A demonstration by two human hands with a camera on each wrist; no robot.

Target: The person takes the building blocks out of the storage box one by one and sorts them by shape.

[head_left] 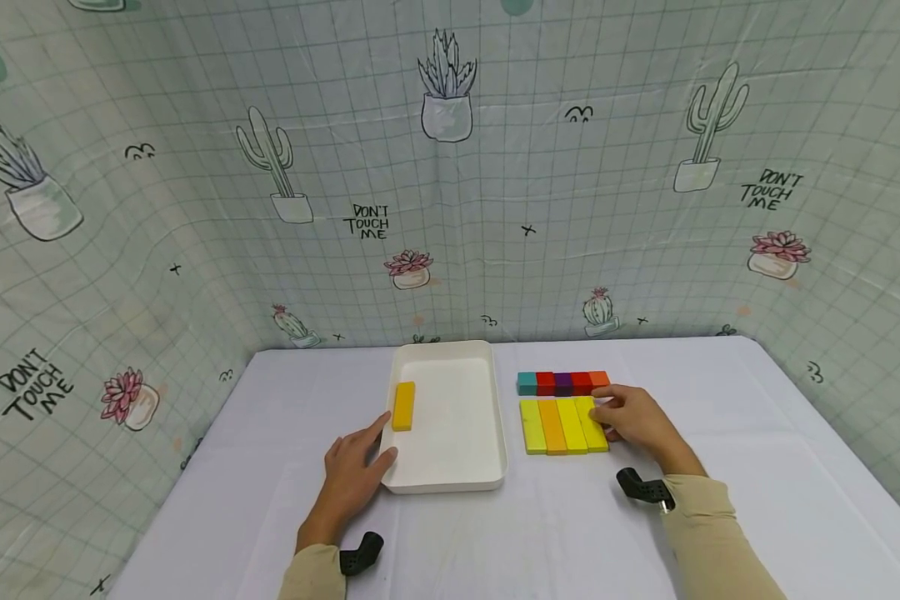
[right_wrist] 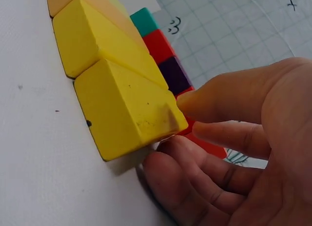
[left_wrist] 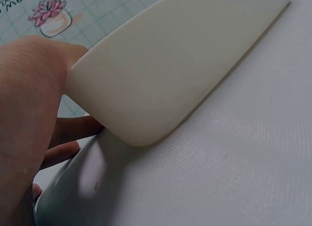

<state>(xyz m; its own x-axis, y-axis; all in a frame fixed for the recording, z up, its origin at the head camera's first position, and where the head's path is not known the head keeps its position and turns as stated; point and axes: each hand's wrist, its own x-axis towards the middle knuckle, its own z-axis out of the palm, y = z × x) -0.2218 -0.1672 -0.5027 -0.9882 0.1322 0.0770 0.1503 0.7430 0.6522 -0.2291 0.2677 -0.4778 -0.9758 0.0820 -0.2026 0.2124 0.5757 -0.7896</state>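
My left hand holds the white tray at its near left corner. In the left wrist view its thumb lies over the rim and the other fingers show beyond the outer wall. A yellow-orange block stands inside the tray, along its left side. To the right, my right hand pinches the rightmost yellow block of a row of upright-edged blocks. In the right wrist view a fingertip touches this yellow block's far upper corner, with other fingers curled beside its end.
Left of the held block are more yellow blocks and an orange block, side by side. Behind them runs a row of small teal, red, purple and orange blocks. A patterned cloth hangs behind the white table.
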